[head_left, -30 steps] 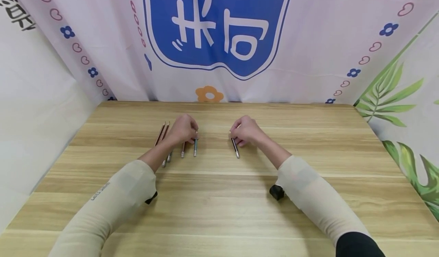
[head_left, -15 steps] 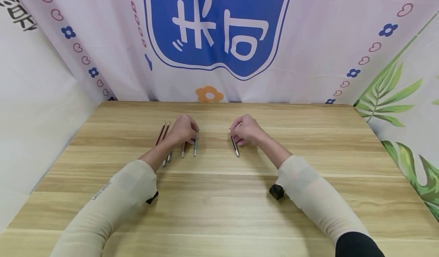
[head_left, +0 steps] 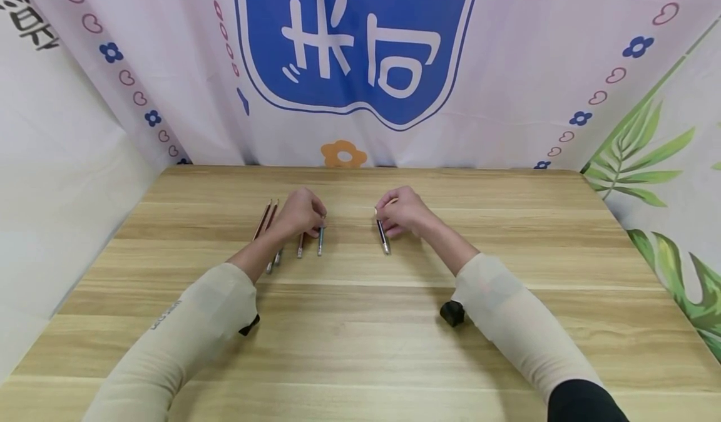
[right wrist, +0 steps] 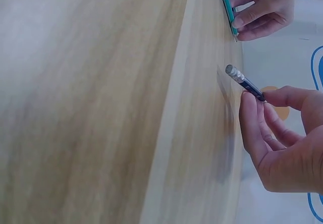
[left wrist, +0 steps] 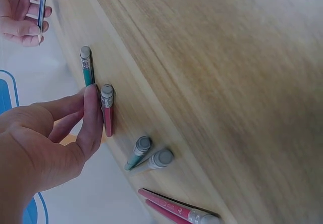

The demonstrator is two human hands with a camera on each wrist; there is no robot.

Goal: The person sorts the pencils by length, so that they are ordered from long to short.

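My left hand point(head_left: 300, 212) pinches a teal pencil point(head_left: 321, 243) near its far end; its eraser end points back toward me. A red pencil point(left wrist: 107, 115) lies right beside those fingers, partly covered by the hand in the head view. Across the gap, my right hand point(head_left: 407, 211) holds a dark pencil point(head_left: 383, 237) between thumb and fingers. The right wrist view has this dark pencil point(right wrist: 245, 82) tilted, its eraser end lifted off the wood with a shadow beneath.
More pencils point(head_left: 261, 221), reddish and green ones, lie spread under and left of my left forearm. The wooden table point(head_left: 349, 334) meets a printed curtain point(head_left: 507, 96) along its back edge. Black wrist devices point(head_left: 452, 313) stick out below the sleeves.
My right hand and the dark pencil have shifted slightly left and away from me, with the pencil turning a little straighter. The left hand and teal pencil stay almost still.
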